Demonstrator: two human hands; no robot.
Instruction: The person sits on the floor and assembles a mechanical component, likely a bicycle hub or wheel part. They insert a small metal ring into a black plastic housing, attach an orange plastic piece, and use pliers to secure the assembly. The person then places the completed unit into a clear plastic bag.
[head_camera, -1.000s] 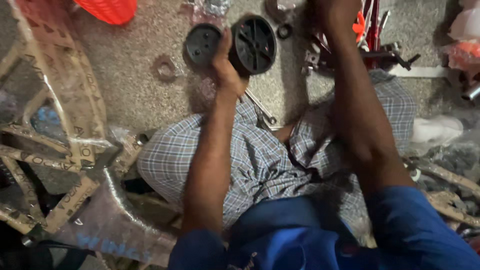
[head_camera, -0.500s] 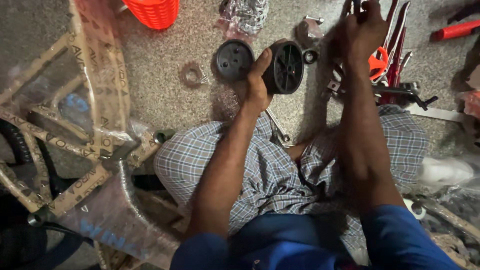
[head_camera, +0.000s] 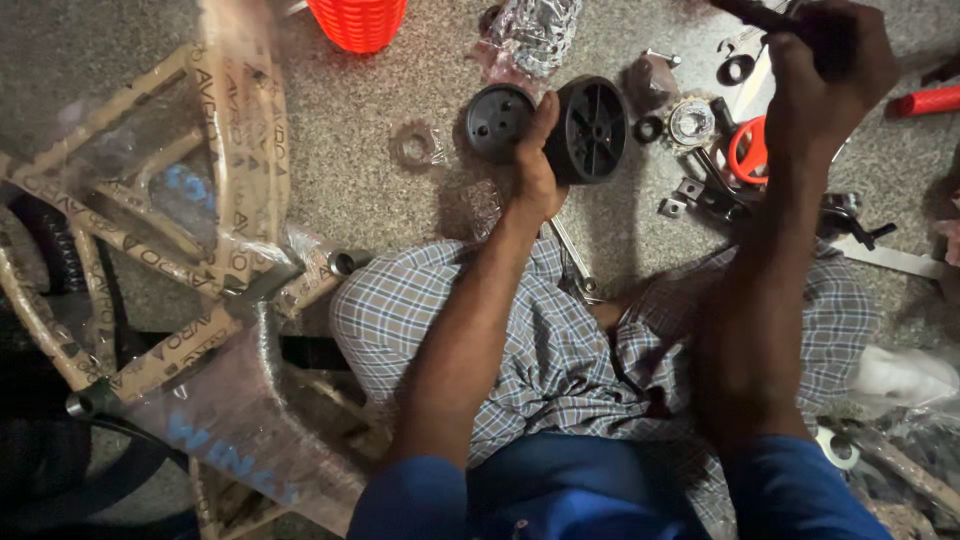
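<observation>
My left hand (head_camera: 535, 165) reaches to upper centre, its grip closed on a black wheel (head_camera: 590, 128). My right hand (head_camera: 825, 70), upper right, clasps a dark rod (head_camera: 755, 14). Speckled floor (head_camera: 350, 120) lies below.

The person wears a bright blue short-sleeved shirt (head_camera: 570, 495), filling the bottom centre of the frame, its sleeves ending above the elbows at lower centre and lower right. Both forearms are bare, running up toward the top of the frame. The left hand (head_camera: 535, 165) shows at upper centre and the right hand (head_camera: 825, 75) at the upper right corner; neither wears a glove, ring or watch. Over the folded legs at mid-frame lies a checked cloth (head_camera: 560, 340) in blue, grey and white, creased and gathered in the middle.
</observation>
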